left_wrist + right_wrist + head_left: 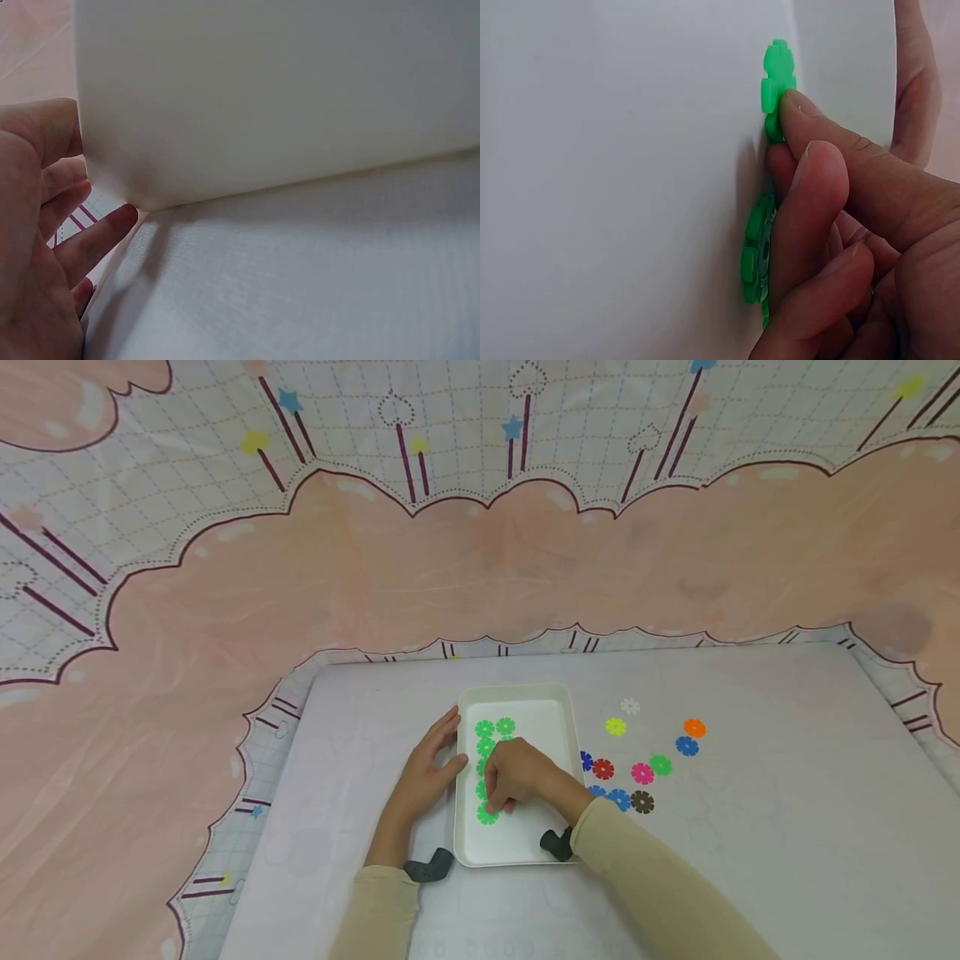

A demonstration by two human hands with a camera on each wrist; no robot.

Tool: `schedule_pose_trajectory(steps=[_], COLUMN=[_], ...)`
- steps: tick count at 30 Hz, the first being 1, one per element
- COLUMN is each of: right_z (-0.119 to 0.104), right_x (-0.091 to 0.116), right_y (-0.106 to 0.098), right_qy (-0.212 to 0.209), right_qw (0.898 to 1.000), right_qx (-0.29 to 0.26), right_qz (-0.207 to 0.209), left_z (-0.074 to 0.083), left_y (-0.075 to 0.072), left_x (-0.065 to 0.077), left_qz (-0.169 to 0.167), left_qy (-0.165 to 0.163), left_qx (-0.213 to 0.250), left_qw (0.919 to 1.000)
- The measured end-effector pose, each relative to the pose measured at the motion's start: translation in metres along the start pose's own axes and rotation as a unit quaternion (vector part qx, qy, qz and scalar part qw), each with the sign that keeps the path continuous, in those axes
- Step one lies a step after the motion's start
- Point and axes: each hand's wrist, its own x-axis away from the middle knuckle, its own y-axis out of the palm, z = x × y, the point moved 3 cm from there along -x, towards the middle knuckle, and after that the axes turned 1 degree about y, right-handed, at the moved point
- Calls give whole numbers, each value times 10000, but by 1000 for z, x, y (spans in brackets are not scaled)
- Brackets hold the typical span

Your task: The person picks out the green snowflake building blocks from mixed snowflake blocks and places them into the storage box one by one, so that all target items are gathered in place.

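Note:
A white rectangular tray (513, 693) stands on the table with several green snowflake discs (485, 727) along its left side. My right hand (521, 770) reaches over the tray and hides part of that column. Its thumb and forefinger pinch a green snowflake disc (778, 71), seen upright in the right wrist view. Close by the curled fingers is another green disc (754, 255). My left hand (423, 772) rests against the tray's left side, thumb at the rim. In the left wrist view its fingertips touch the tray's outer wall (270, 97).
Right of the tray lie loose snowflake discs, among them yellow (616, 727), red (603, 769), pink (642, 773), brown (642, 802) and orange (695, 728). A pale cloth covers the table (787, 827). Dark wrist-camera mounts (430, 866) sit at both cuffs.

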Motion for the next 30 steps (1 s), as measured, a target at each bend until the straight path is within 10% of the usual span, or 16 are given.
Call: schedule_pose_trajectory(steps=[30], right_z=[4], right_x=[6], right_y=[-14], right_qy=[-92], right_qw=[9997], right_qx=[-222], right_qz=[42], left_z=[-34], left_y=[2], left_x=[-6], left_qz=[-8], left_qy=[-60], left_qx=[-128], left_qw=[9999])
